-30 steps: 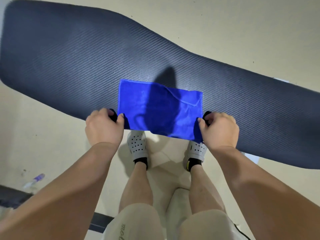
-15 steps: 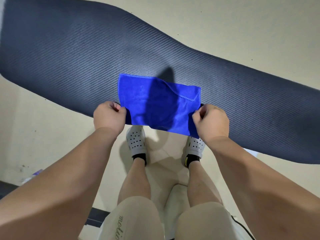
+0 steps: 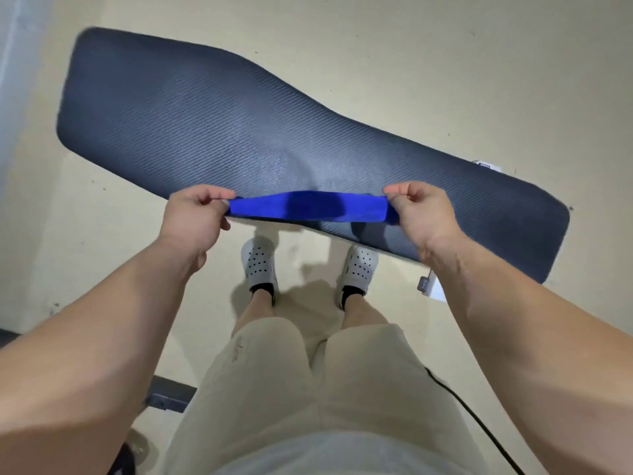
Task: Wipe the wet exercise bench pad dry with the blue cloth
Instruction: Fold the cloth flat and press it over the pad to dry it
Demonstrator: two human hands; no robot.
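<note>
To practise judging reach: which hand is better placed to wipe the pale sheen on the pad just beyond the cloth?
Left hand, probably: the sheen on the bench pad lies left of the blue cloth's middle, nearer it than the right hand. Both pinch cloth ends.

bench pad [image 3: 212, 111]: dark ribbed vinyl, faint sheen | blue cloth [image 3: 308, 206]: soft matt microfibre | floor [image 3: 445, 56]: smooth matt beige

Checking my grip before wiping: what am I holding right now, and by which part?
The blue cloth, pinched at its two ends: left hand on the left end, right hand on the right.
</note>
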